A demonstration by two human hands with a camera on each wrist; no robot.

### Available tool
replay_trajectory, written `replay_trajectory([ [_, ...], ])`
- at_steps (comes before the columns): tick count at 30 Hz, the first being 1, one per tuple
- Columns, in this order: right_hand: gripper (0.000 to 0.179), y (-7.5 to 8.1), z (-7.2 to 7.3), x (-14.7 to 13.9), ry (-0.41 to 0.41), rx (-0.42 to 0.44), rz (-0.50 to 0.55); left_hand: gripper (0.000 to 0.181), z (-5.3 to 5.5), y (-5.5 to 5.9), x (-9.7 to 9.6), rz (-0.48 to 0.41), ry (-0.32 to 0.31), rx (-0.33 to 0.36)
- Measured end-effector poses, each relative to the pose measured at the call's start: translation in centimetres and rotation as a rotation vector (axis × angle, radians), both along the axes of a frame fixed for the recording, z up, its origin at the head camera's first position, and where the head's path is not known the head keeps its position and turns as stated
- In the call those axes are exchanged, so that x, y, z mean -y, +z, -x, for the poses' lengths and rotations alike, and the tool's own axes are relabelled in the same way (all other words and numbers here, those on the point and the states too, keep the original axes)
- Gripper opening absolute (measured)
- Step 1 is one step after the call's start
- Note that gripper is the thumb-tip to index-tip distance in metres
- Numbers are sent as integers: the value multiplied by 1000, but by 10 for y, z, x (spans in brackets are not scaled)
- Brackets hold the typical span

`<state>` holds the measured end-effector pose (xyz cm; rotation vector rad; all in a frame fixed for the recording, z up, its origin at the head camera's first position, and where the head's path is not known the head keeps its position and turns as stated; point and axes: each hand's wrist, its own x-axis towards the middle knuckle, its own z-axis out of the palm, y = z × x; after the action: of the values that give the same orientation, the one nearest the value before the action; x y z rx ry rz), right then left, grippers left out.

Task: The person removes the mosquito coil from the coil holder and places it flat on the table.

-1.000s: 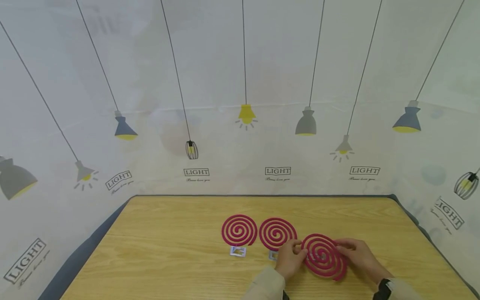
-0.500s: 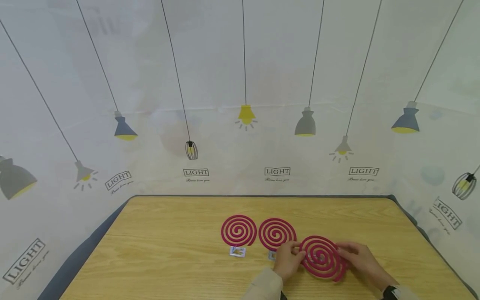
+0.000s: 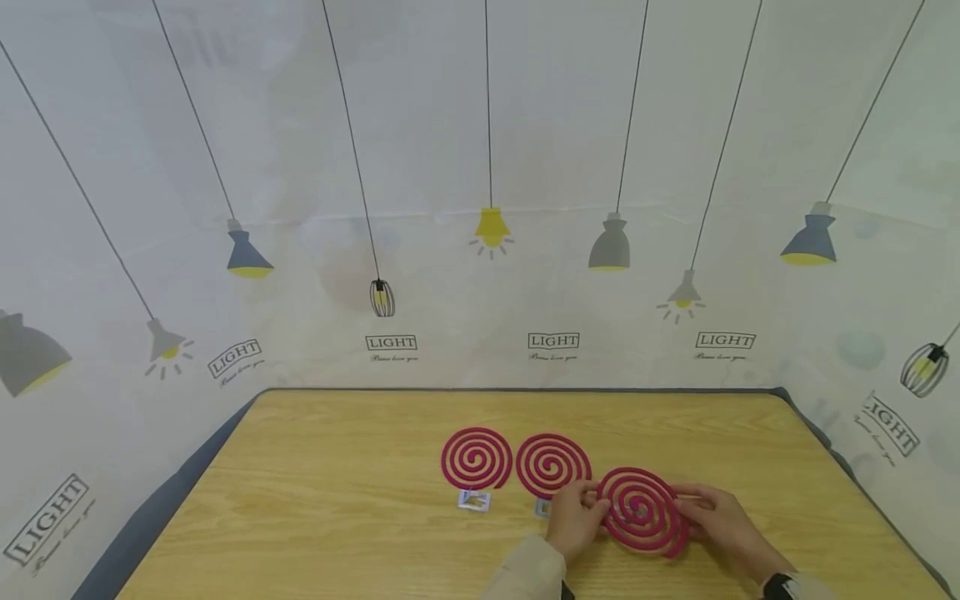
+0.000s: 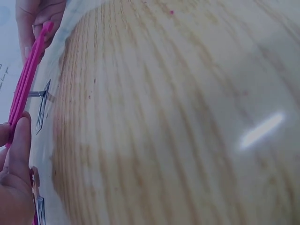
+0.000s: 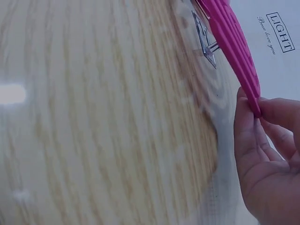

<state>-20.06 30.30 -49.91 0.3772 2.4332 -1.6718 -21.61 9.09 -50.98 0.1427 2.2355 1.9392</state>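
A magenta spiral mosquito coil (image 3: 636, 508) is held between both hands, tilted over the wooden table. My left hand (image 3: 573, 525) pinches its left rim between thumb and fingers. On the opposite rim, my right hand (image 3: 720, 517) pinches the edge, as the right wrist view shows with the coil (image 5: 239, 58) seen edge-on. Beneath the coil stands a small metal coil stand (image 4: 43, 107), its prong pointing up at the underside and overlapping the coil in both wrist views. The coil's turns partly hide this stand in the head view.
Two more magenta coils, one at the left (image 3: 476, 488) and one in the middle (image 3: 550, 434), are left of the held one. A metal stand (image 3: 474, 500) shows at the left coil's near edge; another piece (image 3: 542, 507) is partly behind my left hand. A printed curtain surrounds the wooden table (image 3: 337, 500).
Both hands keep their hold on the coil, which stays nearly in place with only slight shifts. My right wrist has moved a little to the right. The other coils lie still.
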Motion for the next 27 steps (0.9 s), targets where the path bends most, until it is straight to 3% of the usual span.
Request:
replay_trajectory([
  [10, 40, 7, 1, 3, 26, 2, -22, 29, 1, 0, 4, 17, -15, -43],
  [27, 43, 12, 0, 6, 58, -65, -5, 29, 1, 2, 8, -43, -32, -62],
])
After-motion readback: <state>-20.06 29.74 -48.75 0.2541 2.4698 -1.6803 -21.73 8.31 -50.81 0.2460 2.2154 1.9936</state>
